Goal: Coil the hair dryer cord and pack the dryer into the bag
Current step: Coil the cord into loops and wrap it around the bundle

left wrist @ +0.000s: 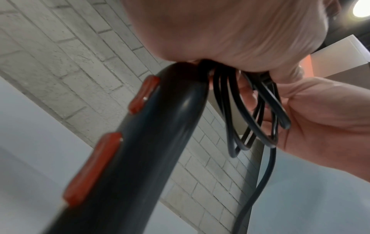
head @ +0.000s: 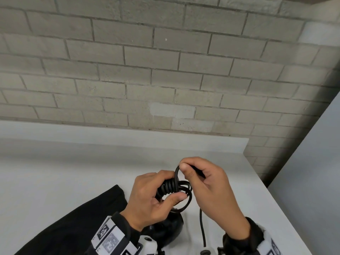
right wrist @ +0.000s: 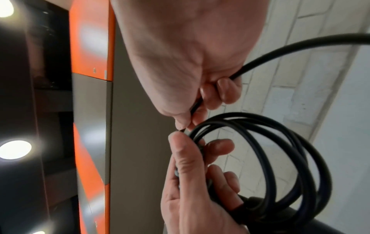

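My left hand (head: 154, 194) grips several loops of the black cord (head: 179, 188) bunched at the end of the hair dryer's handle. The black dryer (head: 165, 229) hangs below that hand; its handle (left wrist: 140, 150) carries two red switches. My right hand (head: 206, 179) pinches a strand of the cord between thumb and fingers just above the loops. The loose cord (head: 201, 227) trails down under the right hand toward the front. In the right wrist view the coil (right wrist: 280, 158) spreads in wide loops beside the left hand's fingers (right wrist: 186, 158). A black bag (head: 64, 227) lies flat at the left.
The white table (head: 73, 172) runs back to a grey brick wall (head: 147, 70). Its right edge falls away diagonally at the right. A grey panel (head: 316, 172) stands beyond that edge.
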`<state>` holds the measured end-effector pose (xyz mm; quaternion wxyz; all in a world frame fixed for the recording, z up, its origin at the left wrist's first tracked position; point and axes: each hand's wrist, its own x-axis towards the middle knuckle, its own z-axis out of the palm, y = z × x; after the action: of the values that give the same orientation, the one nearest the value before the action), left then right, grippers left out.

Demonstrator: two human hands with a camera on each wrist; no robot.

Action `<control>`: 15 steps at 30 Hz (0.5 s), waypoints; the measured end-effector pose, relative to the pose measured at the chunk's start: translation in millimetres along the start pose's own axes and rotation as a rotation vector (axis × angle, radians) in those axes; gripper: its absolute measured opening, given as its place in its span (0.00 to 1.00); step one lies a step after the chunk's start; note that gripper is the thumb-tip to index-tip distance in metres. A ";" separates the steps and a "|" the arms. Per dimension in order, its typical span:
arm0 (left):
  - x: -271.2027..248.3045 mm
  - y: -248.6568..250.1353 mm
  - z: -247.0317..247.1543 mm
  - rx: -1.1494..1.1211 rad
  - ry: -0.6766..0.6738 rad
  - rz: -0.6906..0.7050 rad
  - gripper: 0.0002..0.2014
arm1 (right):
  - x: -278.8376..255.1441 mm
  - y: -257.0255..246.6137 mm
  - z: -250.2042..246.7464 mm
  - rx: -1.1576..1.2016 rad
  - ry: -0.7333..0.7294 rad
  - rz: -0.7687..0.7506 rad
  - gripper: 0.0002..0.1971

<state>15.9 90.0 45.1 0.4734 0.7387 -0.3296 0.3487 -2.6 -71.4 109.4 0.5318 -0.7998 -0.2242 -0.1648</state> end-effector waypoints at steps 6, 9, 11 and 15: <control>-0.3 -2.6 -0.5 -0.021 -0.006 0.012 0.19 | 0.5 12.4 1.5 0.144 -0.004 0.111 0.08; -0.8 -1.7 0.5 -0.036 0.013 0.034 0.17 | -2.1 21.8 7.4 0.264 0.044 0.176 0.03; -1.3 -0.9 1.1 -0.046 0.025 0.039 0.16 | -5.1 26.1 10.6 0.330 0.068 0.209 0.04; -2.3 0.1 4.0 -0.075 0.056 -0.005 0.16 | -13.2 31.8 10.5 0.286 0.044 0.162 0.13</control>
<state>15.4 86.6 42.0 0.5107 0.7112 -0.3271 0.3556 3.5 -74.8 74.1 0.6565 -0.7277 -0.1686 -0.1052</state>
